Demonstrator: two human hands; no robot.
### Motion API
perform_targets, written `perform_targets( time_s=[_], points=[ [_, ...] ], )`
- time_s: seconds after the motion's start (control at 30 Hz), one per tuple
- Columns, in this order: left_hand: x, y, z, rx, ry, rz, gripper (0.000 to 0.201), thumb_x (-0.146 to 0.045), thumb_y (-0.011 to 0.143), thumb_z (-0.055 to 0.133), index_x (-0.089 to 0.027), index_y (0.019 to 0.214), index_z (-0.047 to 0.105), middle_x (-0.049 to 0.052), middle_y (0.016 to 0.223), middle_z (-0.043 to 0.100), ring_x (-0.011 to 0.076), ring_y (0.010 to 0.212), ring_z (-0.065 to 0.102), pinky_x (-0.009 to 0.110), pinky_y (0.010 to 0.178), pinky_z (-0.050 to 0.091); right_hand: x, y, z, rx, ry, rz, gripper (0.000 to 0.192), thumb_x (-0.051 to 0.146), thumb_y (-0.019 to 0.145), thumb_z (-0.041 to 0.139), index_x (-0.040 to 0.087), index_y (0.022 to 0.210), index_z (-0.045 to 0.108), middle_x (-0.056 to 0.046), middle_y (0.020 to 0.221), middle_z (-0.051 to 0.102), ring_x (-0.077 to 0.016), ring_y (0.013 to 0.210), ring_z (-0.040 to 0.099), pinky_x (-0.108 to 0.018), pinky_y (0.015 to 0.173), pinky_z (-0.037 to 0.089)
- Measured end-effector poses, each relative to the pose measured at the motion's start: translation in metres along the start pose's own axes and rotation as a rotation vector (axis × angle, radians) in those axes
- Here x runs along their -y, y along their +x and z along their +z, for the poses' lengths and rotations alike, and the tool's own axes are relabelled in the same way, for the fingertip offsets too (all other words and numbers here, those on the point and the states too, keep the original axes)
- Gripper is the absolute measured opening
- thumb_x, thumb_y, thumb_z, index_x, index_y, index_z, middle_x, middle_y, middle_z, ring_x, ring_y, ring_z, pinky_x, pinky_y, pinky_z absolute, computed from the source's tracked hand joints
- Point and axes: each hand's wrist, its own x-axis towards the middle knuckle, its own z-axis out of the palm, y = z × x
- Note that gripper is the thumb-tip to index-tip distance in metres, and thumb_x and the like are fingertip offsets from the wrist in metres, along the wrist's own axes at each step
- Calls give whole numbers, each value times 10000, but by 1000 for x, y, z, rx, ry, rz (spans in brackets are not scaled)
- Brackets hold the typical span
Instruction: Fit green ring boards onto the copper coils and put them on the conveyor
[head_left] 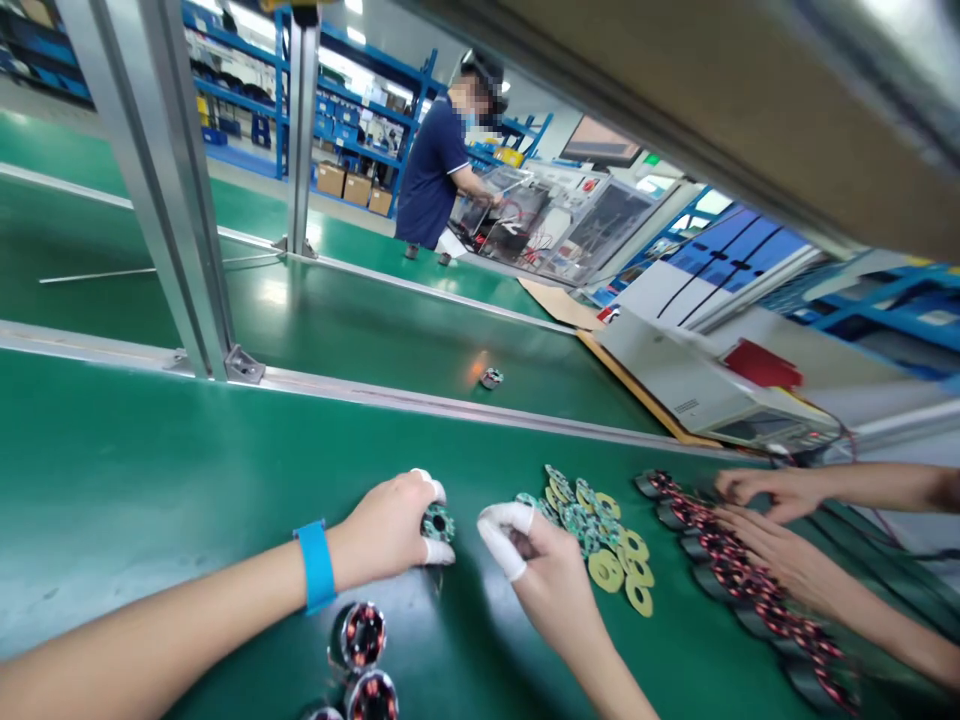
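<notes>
My left hand pinches a round board; my right hand curls empty beside it. Three finished coils lie near; many boards remain at right.

I see a grey aluminium frame post, blue metal storage shelving, a flat brown cardboard sheet, a white boxy test instrument, a standing person in a navy shirt.

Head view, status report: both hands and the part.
Left hand grips small round green circuit part. Right hand closed beside it, contents hidden. Green-and-yellow disc pile right; co-worker's hands beyond.
</notes>
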Motion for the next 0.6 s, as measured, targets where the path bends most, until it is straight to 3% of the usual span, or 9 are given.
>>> perform_targets(
  time_s=[0.03,0.1,0.17,0.23,0.3,0.37,0.43,0.53,0.6],
  points=[
    [11,8,-11,-29,9,-11,276,-352,645,726,-194,837,606,11,832,602,180,759,567,254,672,437,3,-1,0,50,-4,-7,170,270,813,534,180,698,621,-21,616,613,-147,532,533,-247,505,428],
    [39,28,-42,-213,100,-148,188,-334,681,692,-202,791,616,4,815,607,174,785,572,239,710,441,9,-3,4,160,-12,-32,164,229,797,542,178,666,626,-9,580,597,-139,515,510,-236,488,405],
    [73,46,-80,-391,170,-272,177,-285,752,613,-161,878,606,71,929,598,236,951,546,308,840,417,14,-7,12,253,-2,-65,149,166,765,548,178,643,634,2,562,584,-133,523,502,-227,495,392],
    [102,55,-114,-474,203,-375,186,-267,759,595,-120,873,602,120,923,593,294,975,539,386,865,408,17,-10,22,306,27,-89,149,105,722,548,184,647,650,14,555,576,-129,533,499,-220,508,386],
    [120,57,-133,-510,211,-431,246,-259,740,606,-83,912,597,161,929,590,345,985,536,445,865,407,18,-13,31,348,78,-105,183,70,678,556,198,722,680,26,572,574,-125,540,493,-216,522,389],
    [124,51,-135,-549,215,-441,409,-286,735,612,-42,1058,550,219,1047,556,400,1076,476,511,909,366,18,-14,38,380,143,-124,287,77,640,603,214,875,693,27,638,583,-126,565,494,-217,542,404],
    [116,43,-120,-558,202,-404,559,-296,736,608,-32,1206,459,246,1204,478,411,1187,382,533,975,306,20,-14,42,432,198,-167,436,145,611,694,231,1037,664,12,750,595,-133,617,506,-227,578,428],
    [90,25,-81,-444,124,-295,555,-219,723,593,-79,1243,459,173,1248,499,302,1194,425,414,1002,350,28,-13,46,525,234,-257,566,314,586,785,251,1126,630,-20,885,600,-143,677,524,-247,632,453],
    [71,11,-55,-325,40,-237,478,-151,709,573,-105,1183,526,96,1055,630,208,961,587,326,874,466,35,-13,49,561,222,-305,506,363,608,784,260,1085,653,-24,900,609,-151,716,546,-249,663,457]
  ],
)
